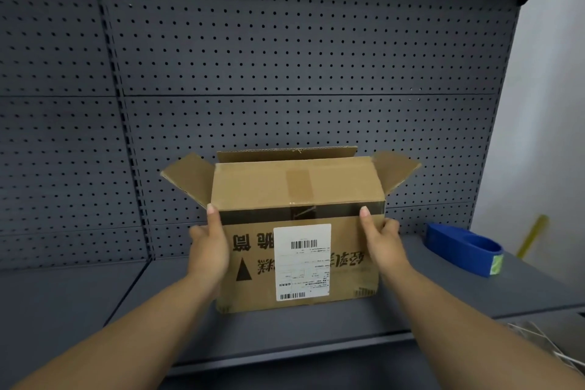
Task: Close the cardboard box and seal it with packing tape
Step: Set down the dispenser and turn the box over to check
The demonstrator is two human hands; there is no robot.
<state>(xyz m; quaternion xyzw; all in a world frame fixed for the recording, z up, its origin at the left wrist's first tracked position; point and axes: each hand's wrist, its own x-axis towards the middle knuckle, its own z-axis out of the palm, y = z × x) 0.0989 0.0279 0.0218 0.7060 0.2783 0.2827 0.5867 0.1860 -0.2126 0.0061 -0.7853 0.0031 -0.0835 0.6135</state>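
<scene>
A brown cardboard box [342,263] with a white shipping label [302,261] on its front stands on the grey shelf [316,329]. Its near flap [253,184] is raised upright, the two side flaps splay outward and the far flap stands up behind. My left hand [210,247] grips the box's left front corner, thumb up along the edge below the flap. My right hand [381,237] grips the right front corner the same way, thumb on the dark tape band. A blue tape dispenser [463,247] lies on the shelf to the right of the box.
A grey pegboard wall [285,57] rises directly behind the box. A white wall [544,104] and a yellow strip [533,234] are at the far right. White wire mesh [550,342] shows below the shelf's right end.
</scene>
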